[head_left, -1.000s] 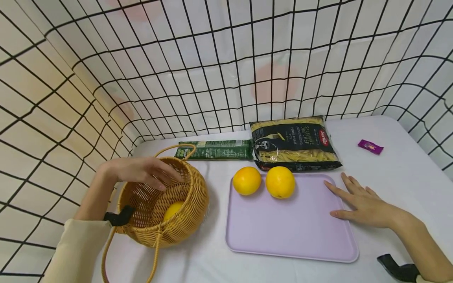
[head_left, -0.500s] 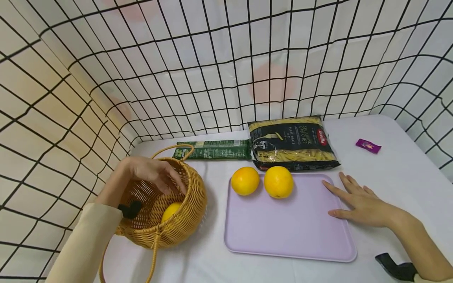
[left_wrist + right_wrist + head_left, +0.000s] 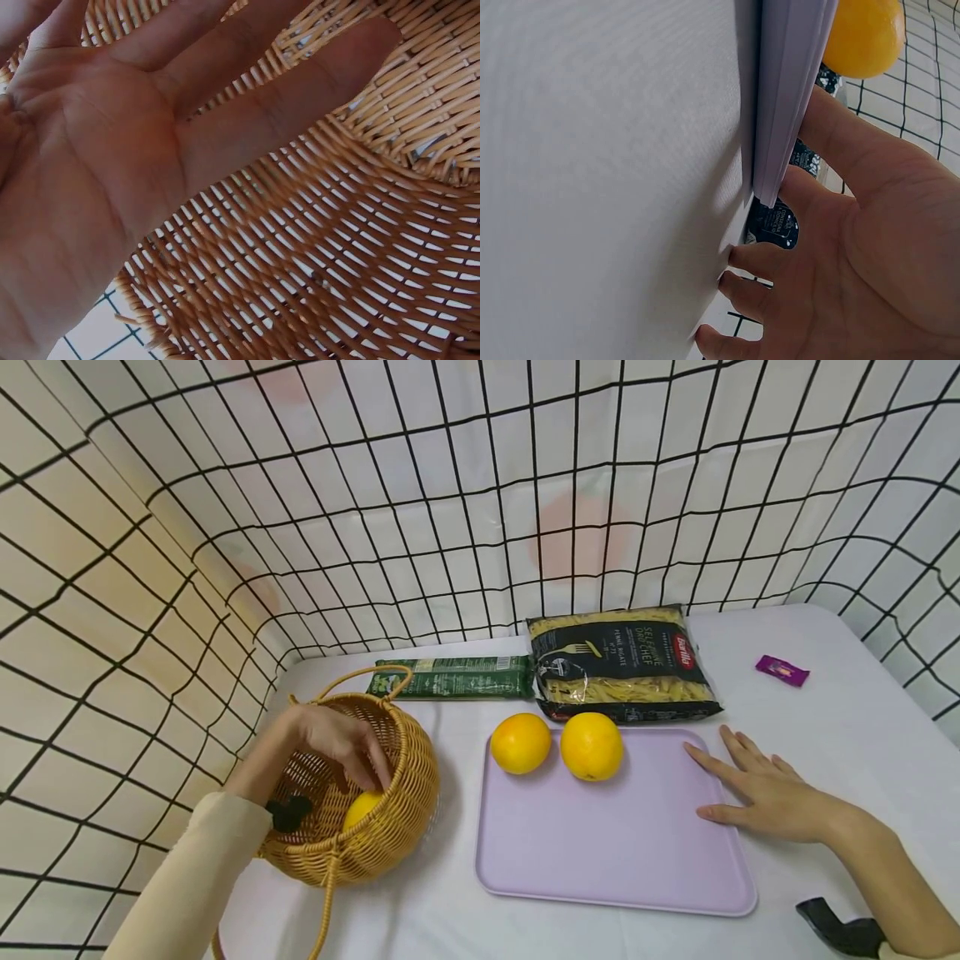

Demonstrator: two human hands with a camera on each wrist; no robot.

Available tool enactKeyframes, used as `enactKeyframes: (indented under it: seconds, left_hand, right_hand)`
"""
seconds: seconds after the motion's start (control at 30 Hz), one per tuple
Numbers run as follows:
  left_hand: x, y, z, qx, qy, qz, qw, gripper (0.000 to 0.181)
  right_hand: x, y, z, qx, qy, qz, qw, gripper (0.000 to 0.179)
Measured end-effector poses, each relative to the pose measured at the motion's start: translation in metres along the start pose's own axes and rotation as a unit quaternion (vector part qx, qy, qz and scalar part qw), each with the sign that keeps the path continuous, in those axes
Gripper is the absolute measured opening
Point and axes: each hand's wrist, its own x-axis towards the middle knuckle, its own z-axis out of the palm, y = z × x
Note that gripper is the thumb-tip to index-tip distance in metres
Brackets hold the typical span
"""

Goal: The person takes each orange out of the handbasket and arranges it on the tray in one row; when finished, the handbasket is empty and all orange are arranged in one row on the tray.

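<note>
In the head view the basket (image 3: 390, 802) wall and the left hand (image 3: 337, 747) hide most of the fruit (image 3: 362, 807) inside it, so only a yellow patch shows. The basket's near handle (image 3: 324, 910) runs off the bottom edge. Print on the green packet (image 3: 457, 677) behind the basket is too small to read. The right wrist view cuts off the tray (image 3: 791, 97), and its orange (image 3: 864, 34) is clipped at the top.

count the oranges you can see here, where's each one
3. Two oranges sit side by side at the far edge of the purple tray: one left, one right. A third lies in the wicker basket under the left hand; more may be hidden there.
</note>
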Motion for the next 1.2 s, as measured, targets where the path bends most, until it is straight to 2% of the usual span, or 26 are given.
enactKeyframes:
  seconds: [0.17,0.4,0.67,0.83,0.93,1.0,1.07,1.2]
  left_hand:
    - [0.002,-0.001,0.002,-0.002,0.007,-0.006,1.0000,0.025]
    - [-0.008,-0.001,0.001,0.020,0.023,-0.008,0.9995,0.021]
    - [-0.020,-0.004,0.001,-0.004,0.066,-0.066,0.9957,0.024]
    - [-0.026,-0.004,0.000,0.041,0.079,-0.100,0.9910,0.022]
    - [-0.030,-0.004,-0.002,0.073,0.085,-0.108,0.9878,0.023]
    - [-0.030,-0.005,-0.002,0.072,0.089,-0.098,0.9885,0.022]
    - [-0.027,-0.007,-0.001,0.057,0.083,-0.073,0.9922,0.020]
    - [-0.013,-0.009,0.003,0.022,0.043,-0.019,0.9987,0.017]
  right_hand:
    - [0.000,0.000,0.000,-0.002,0.000,0.000,1.0000,0.088]
    - [0.001,0.000,0.001,0.003,0.000,0.002,1.0000,0.089]
    - [0.002,0.002,0.002,0.007,-0.002,0.003,1.0000,0.090]
    - [0.003,0.003,0.003,0.007,-0.003,0.004,1.0000,0.091]
    - [0.003,0.003,0.003,0.010,-0.004,0.005,0.9999,0.091]
    - [0.003,0.003,0.003,0.009,-0.004,0.004,0.9999,0.091]
    - [0.003,0.003,0.003,0.008,-0.003,0.004,1.0000,0.091]
    - [0.003,0.003,0.003,0.005,-0.002,0.002,1.0000,0.090]
